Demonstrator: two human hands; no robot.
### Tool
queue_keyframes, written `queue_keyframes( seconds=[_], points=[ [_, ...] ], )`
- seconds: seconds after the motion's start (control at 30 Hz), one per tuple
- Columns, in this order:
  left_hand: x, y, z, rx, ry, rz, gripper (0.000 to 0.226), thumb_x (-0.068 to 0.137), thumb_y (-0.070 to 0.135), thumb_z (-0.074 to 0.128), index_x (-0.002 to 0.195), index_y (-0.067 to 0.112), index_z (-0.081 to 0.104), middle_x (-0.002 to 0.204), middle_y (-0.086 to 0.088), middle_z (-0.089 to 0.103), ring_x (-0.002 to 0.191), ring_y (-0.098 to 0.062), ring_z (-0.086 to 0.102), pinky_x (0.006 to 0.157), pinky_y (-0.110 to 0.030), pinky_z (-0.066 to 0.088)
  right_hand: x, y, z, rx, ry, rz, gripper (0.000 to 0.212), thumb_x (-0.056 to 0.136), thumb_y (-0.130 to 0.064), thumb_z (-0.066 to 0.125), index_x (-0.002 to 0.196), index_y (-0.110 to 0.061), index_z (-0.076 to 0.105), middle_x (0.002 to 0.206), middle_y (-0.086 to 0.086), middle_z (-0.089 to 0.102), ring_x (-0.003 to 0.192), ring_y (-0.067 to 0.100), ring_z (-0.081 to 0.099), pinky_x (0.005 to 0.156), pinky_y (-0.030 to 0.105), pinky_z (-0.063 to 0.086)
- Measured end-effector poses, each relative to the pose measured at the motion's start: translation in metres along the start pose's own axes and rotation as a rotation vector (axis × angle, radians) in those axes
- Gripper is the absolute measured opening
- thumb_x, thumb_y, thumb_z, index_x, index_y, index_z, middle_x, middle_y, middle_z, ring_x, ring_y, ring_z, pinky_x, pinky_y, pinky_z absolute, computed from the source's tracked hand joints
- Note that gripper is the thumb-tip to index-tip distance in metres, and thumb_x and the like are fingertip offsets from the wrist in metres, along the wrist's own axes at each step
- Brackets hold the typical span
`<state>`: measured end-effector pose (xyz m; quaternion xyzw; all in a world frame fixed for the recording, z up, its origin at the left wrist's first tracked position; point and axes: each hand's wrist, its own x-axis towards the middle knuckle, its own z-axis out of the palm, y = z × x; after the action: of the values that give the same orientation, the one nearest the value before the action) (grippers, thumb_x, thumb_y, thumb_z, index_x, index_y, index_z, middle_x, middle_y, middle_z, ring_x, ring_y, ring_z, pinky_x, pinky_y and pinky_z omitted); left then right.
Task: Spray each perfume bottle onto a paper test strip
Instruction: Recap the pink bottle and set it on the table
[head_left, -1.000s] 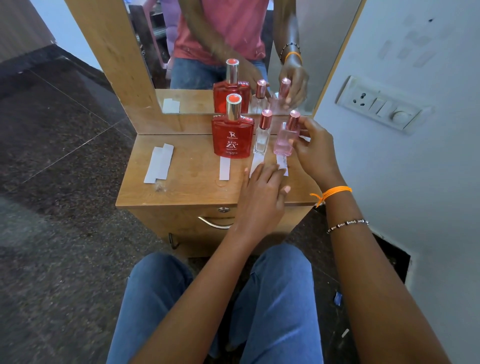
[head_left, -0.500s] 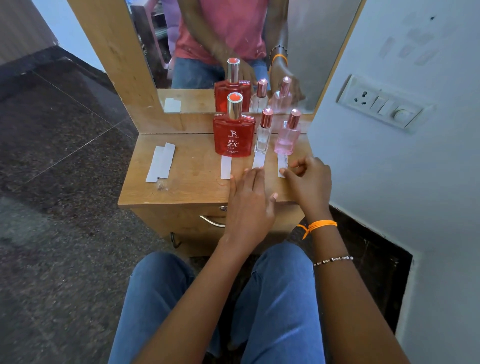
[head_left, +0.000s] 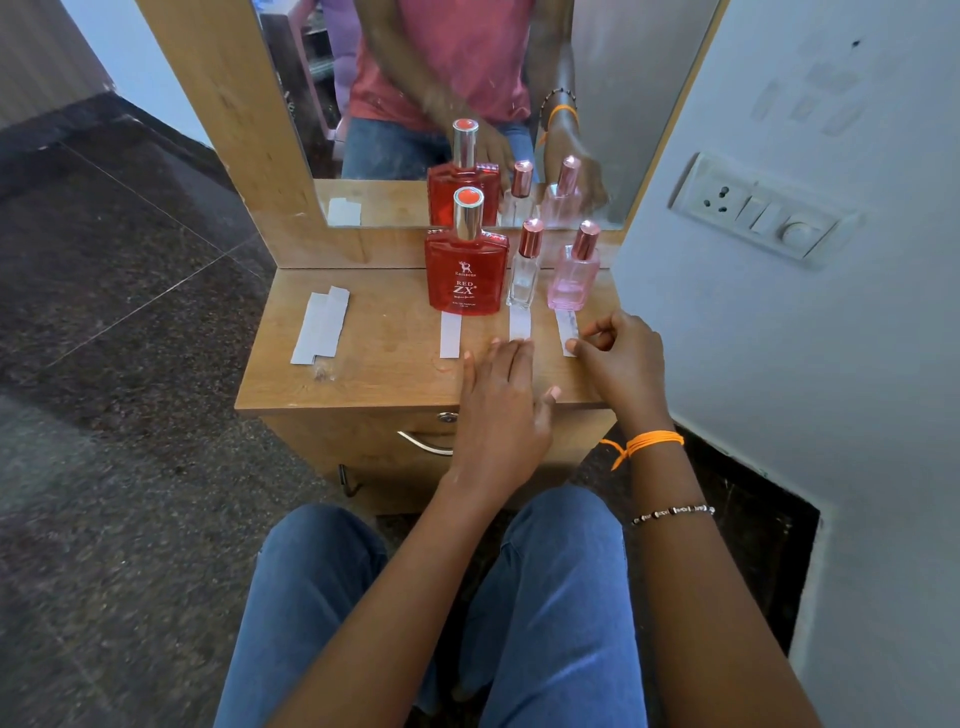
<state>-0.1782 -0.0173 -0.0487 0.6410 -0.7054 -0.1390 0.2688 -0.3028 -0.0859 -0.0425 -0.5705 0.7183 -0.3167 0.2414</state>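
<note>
A seated person reaches both hands onto a small wooden desk (head_left: 363, 379) set below a mirror (head_left: 467, 104). The left hand (head_left: 501, 410) lies flat on the desk, its grip wide and holding nothing, fingertips touching the near end of the middle test strip (head_left: 520, 325). Just to its right, the right hand (head_left: 621, 358) has its grip narrow, fingers curled, the forefinger and thumb at the near end of the right test strip (head_left: 566, 328); whether they actually pinch the paper cannot be told. Beyond the hands stand three upright perfume bottles, each at the far end of a strip: a large red bottle (head_left: 466, 273) behind the left test strip (head_left: 450, 335), a slim clear bottle (head_left: 523, 270) and a pink bottle (head_left: 574, 275). Well to the left of both hands lie spare paper strips (head_left: 319, 327).
</note>
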Motion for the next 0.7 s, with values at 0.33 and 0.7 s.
queue_keyframes(
  seconds=[0.33,0.7],
  points=[
    [-0.003,-0.017,-0.022,-0.105,0.107,-0.030,0.044,0.091,0.013,0.049,0.135,0.011,0.043,0.139,-0.005,0.047,0.136,-0.018,0.032,0.115,-0.033,0.004,-0.030,-0.022,0.010,0.094,0.041,-0.209,0.007,0.076,-0.007,0.066,0.074,-0.013,0.063,0.075,0.003,0.058,0.080,0.024,0.055,0.077,0.038,0.044],
    [-0.030,-0.065,-0.050,0.000,0.138,-0.144,0.046,0.088,0.018,0.057,0.132,0.009,0.046,0.137,-0.007,0.048,0.135,-0.023,0.035,0.117,-0.037,0.010,-0.079,-0.038,0.047,0.044,-0.017,-0.454,0.008,0.080,-0.006,0.064,0.088,-0.007,0.063,0.092,0.008,0.058,0.090,0.025,0.053,0.078,0.031,0.045]
  ],
)
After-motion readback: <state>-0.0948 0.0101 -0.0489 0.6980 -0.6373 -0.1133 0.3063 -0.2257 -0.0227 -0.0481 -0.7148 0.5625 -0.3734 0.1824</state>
